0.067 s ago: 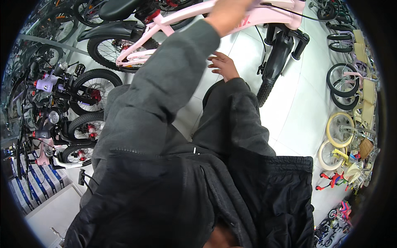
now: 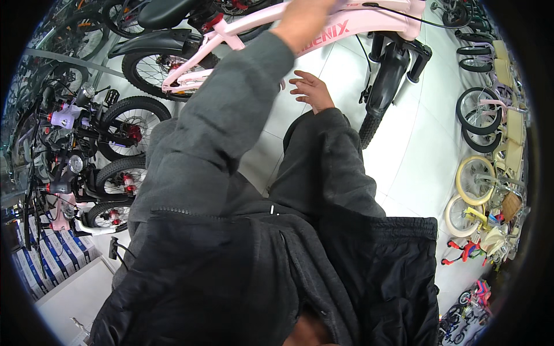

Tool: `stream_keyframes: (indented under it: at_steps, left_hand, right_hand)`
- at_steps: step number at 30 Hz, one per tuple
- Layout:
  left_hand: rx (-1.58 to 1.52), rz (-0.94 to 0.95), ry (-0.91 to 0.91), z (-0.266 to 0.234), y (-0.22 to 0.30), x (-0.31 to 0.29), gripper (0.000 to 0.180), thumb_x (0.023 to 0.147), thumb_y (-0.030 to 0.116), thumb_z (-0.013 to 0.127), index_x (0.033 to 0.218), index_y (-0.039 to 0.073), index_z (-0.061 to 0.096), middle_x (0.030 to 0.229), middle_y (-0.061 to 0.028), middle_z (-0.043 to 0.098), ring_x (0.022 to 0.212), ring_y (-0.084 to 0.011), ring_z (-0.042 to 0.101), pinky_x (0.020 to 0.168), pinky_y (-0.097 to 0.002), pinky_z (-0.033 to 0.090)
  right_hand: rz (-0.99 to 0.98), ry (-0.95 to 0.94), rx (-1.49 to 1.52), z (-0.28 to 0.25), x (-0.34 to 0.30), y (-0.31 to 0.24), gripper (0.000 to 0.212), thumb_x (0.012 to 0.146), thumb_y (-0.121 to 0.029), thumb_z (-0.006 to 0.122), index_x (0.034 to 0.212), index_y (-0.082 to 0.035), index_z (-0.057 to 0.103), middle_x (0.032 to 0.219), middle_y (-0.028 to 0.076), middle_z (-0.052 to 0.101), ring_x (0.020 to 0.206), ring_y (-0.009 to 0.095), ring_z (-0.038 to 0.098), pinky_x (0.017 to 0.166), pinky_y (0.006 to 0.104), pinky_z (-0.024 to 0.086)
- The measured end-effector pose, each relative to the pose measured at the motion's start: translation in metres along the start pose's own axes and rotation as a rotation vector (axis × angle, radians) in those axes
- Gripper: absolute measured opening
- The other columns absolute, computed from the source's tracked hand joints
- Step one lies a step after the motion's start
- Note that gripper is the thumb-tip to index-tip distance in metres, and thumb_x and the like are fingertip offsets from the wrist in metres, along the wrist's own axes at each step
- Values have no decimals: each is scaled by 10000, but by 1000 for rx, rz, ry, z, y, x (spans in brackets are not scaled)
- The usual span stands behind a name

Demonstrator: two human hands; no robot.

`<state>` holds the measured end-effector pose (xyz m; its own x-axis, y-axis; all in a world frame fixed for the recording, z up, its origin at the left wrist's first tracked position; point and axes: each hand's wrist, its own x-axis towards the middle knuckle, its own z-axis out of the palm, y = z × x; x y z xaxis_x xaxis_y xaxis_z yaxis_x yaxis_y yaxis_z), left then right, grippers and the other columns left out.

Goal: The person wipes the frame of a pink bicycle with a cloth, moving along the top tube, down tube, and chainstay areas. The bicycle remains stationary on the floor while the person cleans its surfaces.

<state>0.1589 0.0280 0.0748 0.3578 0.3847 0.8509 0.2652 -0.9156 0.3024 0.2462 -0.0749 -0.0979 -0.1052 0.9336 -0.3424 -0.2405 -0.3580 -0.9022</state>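
Note:
A pink bicycle (image 2: 375,22) with red lettering on its frame stands across the top of the view. My left hand (image 2: 306,24) lies over the frame's main tube at the upper edge. It is blurred and its fingers are out of sight, so what it may hold is unclear; a purplish patch shows near it. Lower down, in front of the bicycle, my right hand (image 2: 312,92) hangs above the white floor with its fingers apart and nothing in them. The bicycle's black front fork and wheel (image 2: 385,86) are to the right of that hand.
Purple and pink bicycles (image 2: 124,127) stand close together on the left. Below them is a row of blue-and-white boxes (image 2: 55,254) beside a white surface (image 2: 78,294). Small bicycles (image 2: 479,118) line the right side, with a red toy-like item (image 2: 466,252) by the cream-wheeled bicycle (image 2: 475,180).
My left hand has slid left along the frame, uncovering more of the red lettering. My right hand stays nearly where it was.

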Motion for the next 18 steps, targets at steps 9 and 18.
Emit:
stream_keyframes:
  at_steps: [9,18]
  left_hand:
    - [580,-397,-298,-91,-61,-108,393,735,-29,511,1116,50,571,1019,-223,508,879,-385,533,786,-431,448]
    - [606,-448,-257,-88,-50,-119,439,705,-53,526,1138,18,546,1020,-235,486,899,-393,507,800,-417,437]
  right_hand:
    - [26,3,-81,4,-4,-6,451,813,-145,548,1244,-51,455,1092,100,588,861,181,588,747,294,452]
    - [-72,31,220,22,8,-8,663,836,-78,513,1404,-135,178,880,77,589,660,133,551,647,269,458]
